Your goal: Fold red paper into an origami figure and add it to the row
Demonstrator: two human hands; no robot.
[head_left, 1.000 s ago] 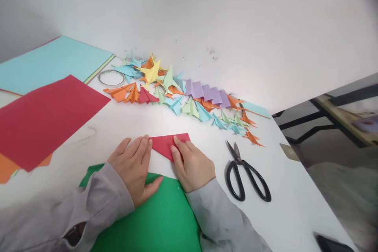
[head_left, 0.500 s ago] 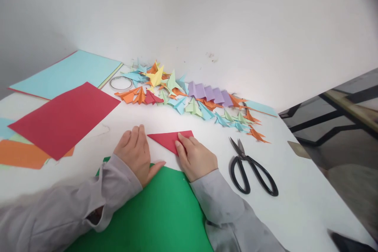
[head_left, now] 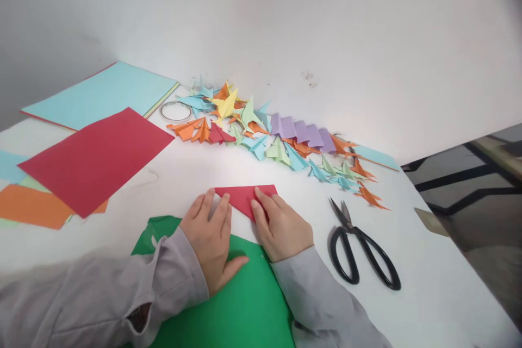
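A red folded paper, a long triangle in outline, lies on the white table in front of me. My right hand grips its lower right side, thumb and index finger on top and the other fingers curled. Part of the paper is hidden under that hand. My left hand is spread, thumb stretched out to the right, and its fingertips rest at the paper's pointed left end. Green material lies beneath my forearms, reaching up to just below the paper.
Black-handled scissors lie partly open at right. Along the wall runs a row of folded paper shapes, beside a ring of tape. A red sheet, orange paper and a light blue stack are at left.
My left hand has moved right, onto the left tip of the red folded paper, its fingers now more spread. My right hand keeps its hold. The whole view has shifted slightly.
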